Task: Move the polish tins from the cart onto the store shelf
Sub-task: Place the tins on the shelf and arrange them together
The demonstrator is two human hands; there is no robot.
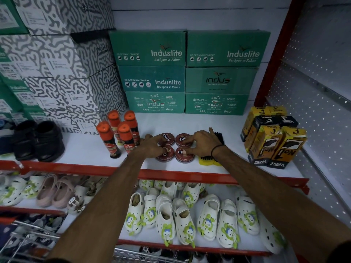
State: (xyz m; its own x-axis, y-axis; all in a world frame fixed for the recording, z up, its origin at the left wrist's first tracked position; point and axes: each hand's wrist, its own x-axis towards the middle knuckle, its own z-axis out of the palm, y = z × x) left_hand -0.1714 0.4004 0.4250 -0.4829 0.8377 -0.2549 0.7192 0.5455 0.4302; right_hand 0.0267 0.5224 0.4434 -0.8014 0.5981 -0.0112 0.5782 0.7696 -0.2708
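- Nearest the camera, lower left: the wire rim of the cart (28, 242); no tins can be made out in it.
- Lower shelf (252, 246): rows of white clogs (182, 217) with green figures, and a pink pair (55, 192) to the left.
- Both forearms reach over the red front edge of the store shelf (85, 149), whose top is white.
- Four round red-brown polish tins (185, 155) lie flat on this shelf, set two by two, close together, near the front edge at centre.
- Left hand (152, 144): fingers spread and curled down over the two left tins, thumb tip pressing on the front left lid. Not closed around either tin.
- Right hand (202, 142): fingers spread likewise over the two right tins, thumb tip on the front right lid. A dark band sits on this wrist.
- Just beside the right hand, a yellow-backed brush (206, 160) with black bristles, partly hidden by the wrist.
- Left of the tins: four upright polish bottles (118, 133) with orange caps, standing in a cluster.
- Far left: a pair of black shoes (38, 140).
- Right end: yellow and black Venus cartons (273, 137), leaning together.
- Rear of the shelf: green shoe boxes (188, 73) stacked three high in two columns; patterned grey-and-white boxes (57, 73) stacked to the left.
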